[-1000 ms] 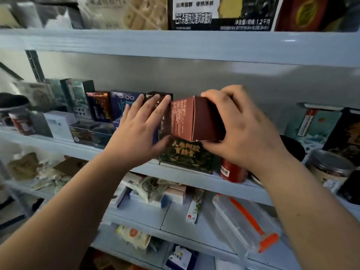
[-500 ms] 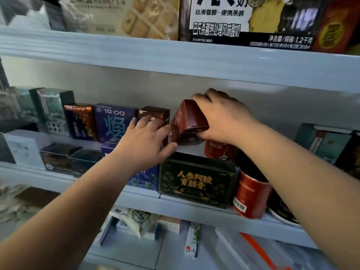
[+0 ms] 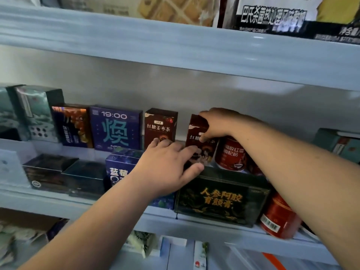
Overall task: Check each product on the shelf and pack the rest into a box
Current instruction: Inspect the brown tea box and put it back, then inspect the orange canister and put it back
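Above the dark green gift box [image 3: 222, 199], the left hand [image 3: 167, 166] rests loose, straight fingers against the lower front of the ginger-jujube tea box [image 3: 194, 137], which stands just behind that gift box. The right hand [image 3: 216, 123] pinches the box's top. It should be set upright and level with the matching tea box [image 3: 160, 125] behind and left of the gift box.

One head-worn camera looks forward at the shelf [image 3: 58, 199] from close in, about level with its middle board. The left hand [image 3: 167, 168] and right hand [image 3: 216, 123] reach in from the frame's bottom edge to a box [image 3: 194, 122] in the back row.
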Demonstrator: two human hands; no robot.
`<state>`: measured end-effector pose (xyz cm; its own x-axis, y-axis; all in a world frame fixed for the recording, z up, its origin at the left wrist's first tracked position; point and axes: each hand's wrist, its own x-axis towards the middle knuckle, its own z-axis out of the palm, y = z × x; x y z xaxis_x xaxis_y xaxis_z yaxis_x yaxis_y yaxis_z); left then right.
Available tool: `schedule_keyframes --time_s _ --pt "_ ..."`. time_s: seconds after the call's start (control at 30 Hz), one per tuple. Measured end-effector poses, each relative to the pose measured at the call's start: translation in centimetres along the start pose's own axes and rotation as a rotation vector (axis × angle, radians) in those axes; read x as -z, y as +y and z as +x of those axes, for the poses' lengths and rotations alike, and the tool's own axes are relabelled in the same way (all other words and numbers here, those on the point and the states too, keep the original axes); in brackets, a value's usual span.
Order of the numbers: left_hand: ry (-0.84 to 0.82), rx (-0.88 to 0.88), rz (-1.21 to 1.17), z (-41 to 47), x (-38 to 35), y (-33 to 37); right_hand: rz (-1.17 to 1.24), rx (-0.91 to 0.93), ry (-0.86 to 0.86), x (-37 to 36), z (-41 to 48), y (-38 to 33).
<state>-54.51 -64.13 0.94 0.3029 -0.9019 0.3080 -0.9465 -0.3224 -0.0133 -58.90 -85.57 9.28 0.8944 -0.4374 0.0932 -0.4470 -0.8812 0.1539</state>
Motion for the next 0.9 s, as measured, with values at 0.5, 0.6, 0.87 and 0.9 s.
schedule_keyframes --time_s 0.5,0.6,0.87,0.9 --pt "-0.074 -0.048 -0.045 -0.2 0.4 -0.5 0.049 -0.009 -0.045 -1.5 1.7 0.6" --pt "-0.164 -0.035 -0.080 -0.1 1.2 -0.5 0.043 0.001 -0.027 -1.2 0.6 1.4" --pt "-0.319 -0.020 -0.023 2.4 4.4 1.2 0.058 -0.077 -0.022 -1.0 -4.9 6.6" --pt "-0.316 -0.030 -0.003 3.1 4.7 1.6 0.062 -0.090 -0.019 -1.0 -5.5 7.4"
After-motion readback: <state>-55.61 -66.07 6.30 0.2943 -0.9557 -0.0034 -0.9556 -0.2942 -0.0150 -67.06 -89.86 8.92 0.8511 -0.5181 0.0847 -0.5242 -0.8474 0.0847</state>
